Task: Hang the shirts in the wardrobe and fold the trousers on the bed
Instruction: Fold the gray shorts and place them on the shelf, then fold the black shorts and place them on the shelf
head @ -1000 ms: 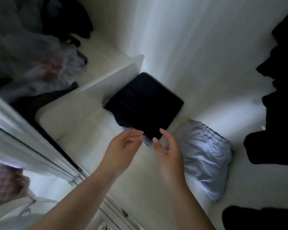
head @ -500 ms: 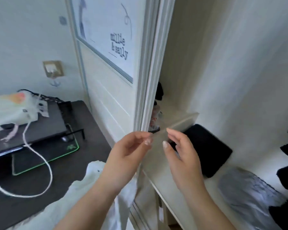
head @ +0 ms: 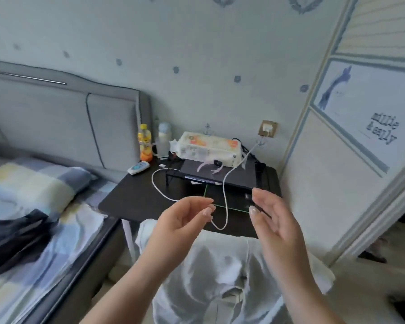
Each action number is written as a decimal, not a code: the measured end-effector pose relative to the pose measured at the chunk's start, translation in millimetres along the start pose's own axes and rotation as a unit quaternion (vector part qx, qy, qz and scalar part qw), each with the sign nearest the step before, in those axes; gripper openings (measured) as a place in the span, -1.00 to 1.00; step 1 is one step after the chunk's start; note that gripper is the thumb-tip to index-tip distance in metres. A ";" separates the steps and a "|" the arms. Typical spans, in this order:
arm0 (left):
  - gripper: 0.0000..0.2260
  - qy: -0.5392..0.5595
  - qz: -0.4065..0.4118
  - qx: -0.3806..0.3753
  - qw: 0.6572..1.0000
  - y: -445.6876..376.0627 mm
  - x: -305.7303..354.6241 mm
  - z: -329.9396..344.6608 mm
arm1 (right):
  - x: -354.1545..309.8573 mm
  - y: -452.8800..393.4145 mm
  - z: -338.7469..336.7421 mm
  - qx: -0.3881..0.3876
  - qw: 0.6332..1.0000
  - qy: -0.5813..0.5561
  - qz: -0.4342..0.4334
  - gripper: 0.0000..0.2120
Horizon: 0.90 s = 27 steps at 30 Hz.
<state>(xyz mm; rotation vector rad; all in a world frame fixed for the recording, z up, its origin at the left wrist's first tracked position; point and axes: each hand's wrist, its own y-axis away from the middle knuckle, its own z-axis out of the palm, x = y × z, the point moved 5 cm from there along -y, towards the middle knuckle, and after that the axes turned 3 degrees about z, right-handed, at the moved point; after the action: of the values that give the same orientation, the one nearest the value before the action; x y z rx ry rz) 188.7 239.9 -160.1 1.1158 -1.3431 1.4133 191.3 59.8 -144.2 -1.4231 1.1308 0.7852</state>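
Both hands are raised in front of me and hold nothing. My left hand (head: 182, 218) has loosely curled fingers. My right hand (head: 275, 222) has nearly straight fingers, palm turned toward the left one. A dark garment (head: 17, 235) lies crumpled on the checked bed cover (head: 56, 235) at the left. A white garment (head: 220, 272) is draped over a chair back just below my hands. The wardrobe's sliding door (head: 351, 160) stands at the right; its inside is out of view.
A dark side table (head: 136, 197) stands ahead between bed and wardrobe. It carries a laptop stand (head: 220, 174), a tissue pack (head: 208, 146), bottles (head: 145, 142), a remote (head: 138, 168) and a white cable (head: 225, 195) to a wall socket (head: 268, 128). The padded headboard (head: 63, 118) rises behind the bed.
My view has swung left, from the wardrobe shelf with folded dark clothes to the side table and bed. Both hands stayed empty in front of me and spread slightly apart.
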 end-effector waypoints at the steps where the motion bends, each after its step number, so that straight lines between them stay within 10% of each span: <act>1: -0.86 -0.011 0.001 0.026 1.000 8.6 2.5 -22.9 | -5.1 1.1 22.1 -0.029 1.000 -0.009 -0.002 -0.71; 14: -0.70 -0.043 -0.021 0.278 0.959 117.7 17.5 -297.1 | -66.2 42.7 310.3 -0.326 0.942 -0.068 -0.030 -0.79; 27: -0.88 -0.079 -0.159 0.390 0.903 177.6 -46.4 -568.6 | -60.3 91.0 583.0 -0.431 0.902 -0.008 0.013 -0.81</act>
<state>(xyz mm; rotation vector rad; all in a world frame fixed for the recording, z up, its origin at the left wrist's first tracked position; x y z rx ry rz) 2.7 799.6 -255.3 1.9031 -0.6184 1.6732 159.6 646.7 -223.5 -2.1114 0.7992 1.4170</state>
